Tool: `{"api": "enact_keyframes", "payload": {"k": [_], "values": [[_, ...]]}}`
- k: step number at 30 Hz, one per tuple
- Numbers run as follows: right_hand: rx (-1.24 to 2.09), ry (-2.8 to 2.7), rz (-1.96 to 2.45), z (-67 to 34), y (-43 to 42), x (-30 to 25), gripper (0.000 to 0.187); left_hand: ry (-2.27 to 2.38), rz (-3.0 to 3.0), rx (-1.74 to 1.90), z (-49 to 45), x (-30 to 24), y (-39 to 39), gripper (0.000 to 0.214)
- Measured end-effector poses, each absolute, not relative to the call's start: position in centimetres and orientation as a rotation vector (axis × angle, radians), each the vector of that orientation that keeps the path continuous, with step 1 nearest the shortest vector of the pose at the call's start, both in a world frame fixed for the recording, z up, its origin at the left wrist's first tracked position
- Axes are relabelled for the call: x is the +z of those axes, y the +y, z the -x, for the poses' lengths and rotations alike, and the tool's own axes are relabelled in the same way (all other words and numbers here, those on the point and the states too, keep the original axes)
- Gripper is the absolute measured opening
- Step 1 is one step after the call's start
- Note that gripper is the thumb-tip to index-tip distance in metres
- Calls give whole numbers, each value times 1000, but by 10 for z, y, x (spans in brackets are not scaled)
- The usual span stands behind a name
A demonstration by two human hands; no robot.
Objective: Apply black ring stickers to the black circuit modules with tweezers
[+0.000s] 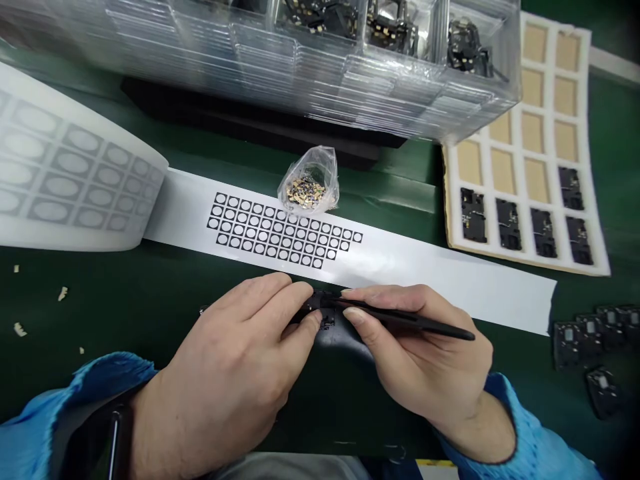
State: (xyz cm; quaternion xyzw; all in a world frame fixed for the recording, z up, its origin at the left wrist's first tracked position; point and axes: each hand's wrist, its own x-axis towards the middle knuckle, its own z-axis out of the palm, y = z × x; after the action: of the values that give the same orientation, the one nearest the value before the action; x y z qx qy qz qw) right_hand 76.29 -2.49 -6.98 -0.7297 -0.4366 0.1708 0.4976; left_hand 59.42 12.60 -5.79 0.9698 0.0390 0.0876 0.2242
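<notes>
My left hand is closed on a small black electronic part, pinning it near the front edge of a white backing strip. Most of that part is hidden by my fingers. Pinched between thumb and fingers of my right hand is a pair of black tweezers, whose tip reaches the part beside my left fingertips. On the strip are rows of black square stickers with pale round centres. Behind them rests a clear plastic bag of tiny gold-coloured pieces.
Stacked clear plastic trays with black parts stand at the back. A white foam tray at right holds several black modules. More modules lie at far right. The strip's roll curls at left, near small scraps.
</notes>
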Motion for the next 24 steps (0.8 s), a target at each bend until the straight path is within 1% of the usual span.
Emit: {"api": "enact_keyframes", "payload": {"k": [4, 8, 14, 19, 24], "values": [[349, -1126, 1739, -760, -28, -71, 30, 111, -2684, 231, -595, -59, 126, 37], [327, -1157, 1721, -760, -29, -72, 31, 108, -2684, 247, -596, -58, 126, 34], [405, -1117, 1737, -763, -25, -73, 27, 107, -2688, 286, -596, -57, 125, 32], [425, -1096, 1735, -764, -27, -75, 27, 118, -2684, 301, -597, -57, 125, 31], [437, -886, 1712, -765, -27, -71, 22, 122, -2674, 295, -598, -58, 127, 32]]}}
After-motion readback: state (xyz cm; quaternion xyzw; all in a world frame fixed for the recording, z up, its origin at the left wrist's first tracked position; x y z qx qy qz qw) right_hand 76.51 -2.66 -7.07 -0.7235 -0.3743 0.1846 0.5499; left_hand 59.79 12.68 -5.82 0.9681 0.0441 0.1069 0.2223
